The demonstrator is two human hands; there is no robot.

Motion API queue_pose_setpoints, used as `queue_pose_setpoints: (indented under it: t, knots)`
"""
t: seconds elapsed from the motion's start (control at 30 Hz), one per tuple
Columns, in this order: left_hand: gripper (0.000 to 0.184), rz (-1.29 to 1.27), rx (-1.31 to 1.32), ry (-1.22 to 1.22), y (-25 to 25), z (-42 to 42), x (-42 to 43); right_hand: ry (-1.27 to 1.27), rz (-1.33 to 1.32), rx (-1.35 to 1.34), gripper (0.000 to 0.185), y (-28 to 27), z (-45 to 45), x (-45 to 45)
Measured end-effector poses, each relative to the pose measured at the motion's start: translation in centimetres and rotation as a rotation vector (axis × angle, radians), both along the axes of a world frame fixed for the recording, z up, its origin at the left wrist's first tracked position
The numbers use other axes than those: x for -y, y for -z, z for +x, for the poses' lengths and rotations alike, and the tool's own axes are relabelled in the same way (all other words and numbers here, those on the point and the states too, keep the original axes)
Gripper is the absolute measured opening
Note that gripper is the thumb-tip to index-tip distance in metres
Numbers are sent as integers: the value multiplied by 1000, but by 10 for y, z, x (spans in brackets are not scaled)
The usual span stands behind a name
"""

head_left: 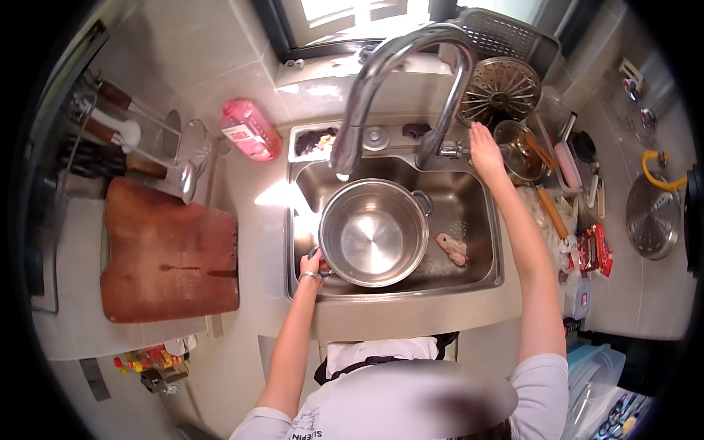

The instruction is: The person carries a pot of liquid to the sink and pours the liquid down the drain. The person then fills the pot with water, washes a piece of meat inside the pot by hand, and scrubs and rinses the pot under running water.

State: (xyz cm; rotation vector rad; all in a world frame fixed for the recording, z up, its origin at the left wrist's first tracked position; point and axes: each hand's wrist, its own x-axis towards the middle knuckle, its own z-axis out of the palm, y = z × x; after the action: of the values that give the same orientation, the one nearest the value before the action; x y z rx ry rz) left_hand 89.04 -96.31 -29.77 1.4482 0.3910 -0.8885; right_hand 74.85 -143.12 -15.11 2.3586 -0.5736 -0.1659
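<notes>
Steel sink is holding a pot near the tap; placing seems done, water seemingly not running yet.
Left hand's grip is wrapping the pot's handle; right hand is hovering open near the lever, contact unclear; near rim is crowding the pot, more room lying rightward around a pale scrap.

Strong daylight enters the dark-framed glass window at the far side, overexposing it. Glare whitens the beige worktop left of the rectangular steel sink; the round silver steel pot glints. Fisheye distortion bends the sides; corners are black.
</notes>
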Motion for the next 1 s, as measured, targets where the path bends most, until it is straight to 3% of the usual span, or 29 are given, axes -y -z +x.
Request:
queue_pose_setpoints:
  t: [0.07, 0.2, 0.23, 0.3, 0.37, 0.47, 0.5, 0.53, 0.6, 0.67, 0.7, 0.73, 0.8, 0.83, 0.9, 0.93, 1.0]
  knots:
    - [10, -70, -81, -59, 47, 14, -9, 31, 52, 8, 48, 2, 4, 2]
    - [5, -54, -171, -219, 45, 16, -10, -5, 98, 382, 38, -6, 7, -28]
    - [10, -12, -131, -169, 40, 17, -14, -81, 249, 567, 27, -9, 8, -44]
    - [22, 134, 56, -193, 26, 13, -7, -25, 353, 571, 18, -5, 10, -88]
    - [45, 255, 170, -166, 15, 13, 0, -127, 758, 902, 15, 27, 22, -128]
    - [47, 297, 514, -94, 20, 25, 17, 181, 1525, 912, 20, 45, 63, -200]
    - [44, 284, 487, -33, -32, 18, 31, 255, 1857, 990, 23, 44, 79, -220]
    - [44, 166, 408, 0, -39, 24, 44, 323, 2191, 1054, 25, 41, 97, -238]
    - [36, -226, 128, -118, -58, 30, 73, 516, 2525, 1212, 26, 39, 130, -263]
    - [30, -560, -159, -145, -70, 40, 91, 651, 2797, 1167, 31, 51, 151, -268]
    - [27, -714, -232, -130, -59, 48, 102, 778, 2758, 1236, 32, 38, 153, -277]
    - [26, -866, -309, -112, -43, 53, 111, 687, 2966, 1113, 25, 64, 156, -268]
    - [35, -922, -328, 52, 29, 83, 128, 818, 2568, 1285, 25, 60, 157, -276]
    - [38, -864, -342, 36, 0, 73, 134, 769, 2339, 1382, 29, 38, 156, -286]
    - [41, -840, -346, 48, -41, 65, 148, 630, 2067, 1426, 29, 77, 177, -284]
    - [41, -868, -344, 79, -44, 69, 151, 604, 1971, 1404, 30, 72, 179, -282]
    - [41, -900, -369, 139, -40, 73, 145, 270, 1590, 1154, 33, 55, 155, -274]
